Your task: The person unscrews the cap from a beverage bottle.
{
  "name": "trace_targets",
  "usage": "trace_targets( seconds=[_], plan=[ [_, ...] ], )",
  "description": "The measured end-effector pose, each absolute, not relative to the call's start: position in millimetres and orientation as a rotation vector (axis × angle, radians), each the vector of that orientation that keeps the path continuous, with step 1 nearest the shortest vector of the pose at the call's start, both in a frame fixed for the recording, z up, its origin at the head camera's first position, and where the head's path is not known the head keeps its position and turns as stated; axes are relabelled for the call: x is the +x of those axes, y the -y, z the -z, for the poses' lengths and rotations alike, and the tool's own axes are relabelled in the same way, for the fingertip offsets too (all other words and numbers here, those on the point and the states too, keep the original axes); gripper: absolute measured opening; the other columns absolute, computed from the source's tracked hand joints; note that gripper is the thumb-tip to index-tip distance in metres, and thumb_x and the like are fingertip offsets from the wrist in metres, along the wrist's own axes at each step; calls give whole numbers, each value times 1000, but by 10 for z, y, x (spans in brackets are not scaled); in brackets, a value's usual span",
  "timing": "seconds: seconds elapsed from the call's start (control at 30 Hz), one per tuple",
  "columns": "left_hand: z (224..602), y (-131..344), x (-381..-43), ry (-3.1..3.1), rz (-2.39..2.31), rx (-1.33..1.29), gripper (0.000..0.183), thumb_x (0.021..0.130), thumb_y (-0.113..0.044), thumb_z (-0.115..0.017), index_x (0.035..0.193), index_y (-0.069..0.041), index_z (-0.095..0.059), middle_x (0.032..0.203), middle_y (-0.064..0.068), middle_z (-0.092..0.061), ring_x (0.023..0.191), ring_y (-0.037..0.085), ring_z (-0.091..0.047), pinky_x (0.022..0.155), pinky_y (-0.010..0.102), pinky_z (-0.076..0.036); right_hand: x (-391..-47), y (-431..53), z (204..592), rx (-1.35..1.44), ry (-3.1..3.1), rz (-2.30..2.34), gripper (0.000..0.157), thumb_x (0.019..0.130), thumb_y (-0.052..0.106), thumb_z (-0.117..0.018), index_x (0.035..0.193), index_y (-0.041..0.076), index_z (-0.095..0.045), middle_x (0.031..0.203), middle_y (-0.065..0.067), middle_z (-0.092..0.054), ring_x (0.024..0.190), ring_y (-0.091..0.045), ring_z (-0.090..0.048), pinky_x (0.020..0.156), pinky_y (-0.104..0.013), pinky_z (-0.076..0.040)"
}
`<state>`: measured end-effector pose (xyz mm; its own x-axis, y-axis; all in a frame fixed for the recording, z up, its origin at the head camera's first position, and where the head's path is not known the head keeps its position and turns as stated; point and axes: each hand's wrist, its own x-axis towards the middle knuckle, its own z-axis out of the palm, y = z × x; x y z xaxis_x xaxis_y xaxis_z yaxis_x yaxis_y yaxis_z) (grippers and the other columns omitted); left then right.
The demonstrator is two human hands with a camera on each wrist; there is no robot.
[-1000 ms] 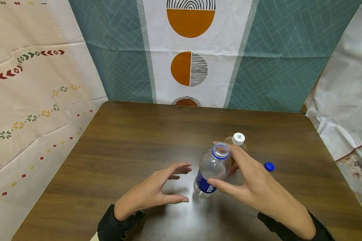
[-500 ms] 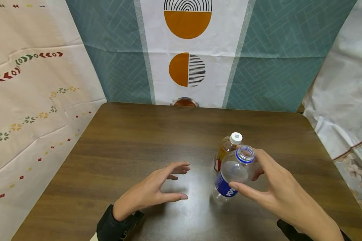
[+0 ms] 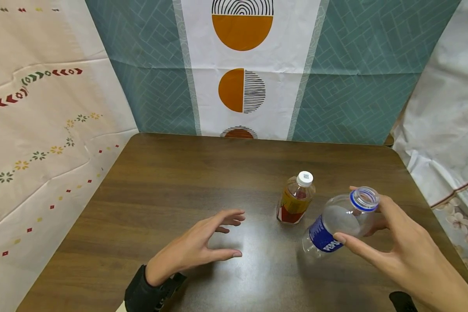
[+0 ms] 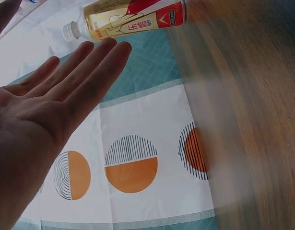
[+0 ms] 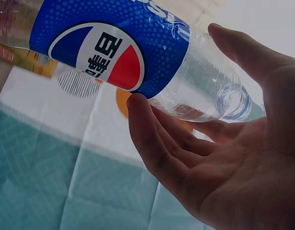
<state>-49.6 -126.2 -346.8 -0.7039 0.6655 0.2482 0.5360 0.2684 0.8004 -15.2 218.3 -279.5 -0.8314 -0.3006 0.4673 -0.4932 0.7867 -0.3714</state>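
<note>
Pinching the Pepsi bottle [image 3: 340, 223], likely light and squashable, the right grip [image 3: 403, 245] should favour its label [image 3: 323, 235]; left grip [image 3: 195, 242] spread.

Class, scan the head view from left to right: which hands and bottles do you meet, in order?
Left hand, white-capped bottle, uncapped blue-labelled bottle, right hand.

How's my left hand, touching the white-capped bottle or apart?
Apart. The head view shows bare tabletop between the left hand and the white-capped bottle.
</note>
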Motion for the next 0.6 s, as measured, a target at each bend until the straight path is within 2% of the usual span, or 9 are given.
trace_targets(
  seconds=[0.13,0.33,0.47,0.6],
  plan=[
    [3469,1259,-496,-2396,-1422,1152,66,84,-14,-72,139,-9,-36,134,8,-50,116,17,-51,88,44,-51,-148,-2294,2790,540,2593,-666,77,61,18,-88,126,5,-49,96,5,-54,64,-3,-59,58,-7,-45],
    [3469,1269,-498,-2393,-1412,1159,66,85,-14,-71,140,-8,-35,134,9,-50,116,19,-51,87,44,-51,-192,-2420,2789,561,2545,-691,81,56,9,-88,126,0,-48,94,2,-57,60,2,-60,54,-8,-44],
    [3473,1266,-500,-2399,-1425,1147,66,84,-12,-72,139,-7,-36,134,8,-50,116,18,-51,87,45,-51,-239,-2501,2797,560,2490,-694,78,50,4,-89,118,-5,-51,86,2,-58,60,10,-57,50,-9,-44],
    [3473,1262,-499,-2406,-1442,1144,67,82,-11,-73,138,-7,-37,133,7,-51,115,17,-51,87,45,-51,-268,-2584,2814,496,2481,-685,75,50,5,-89,114,-5,-51,76,-2,-62,61,17,-52,45,-10,-44]
  ],
)
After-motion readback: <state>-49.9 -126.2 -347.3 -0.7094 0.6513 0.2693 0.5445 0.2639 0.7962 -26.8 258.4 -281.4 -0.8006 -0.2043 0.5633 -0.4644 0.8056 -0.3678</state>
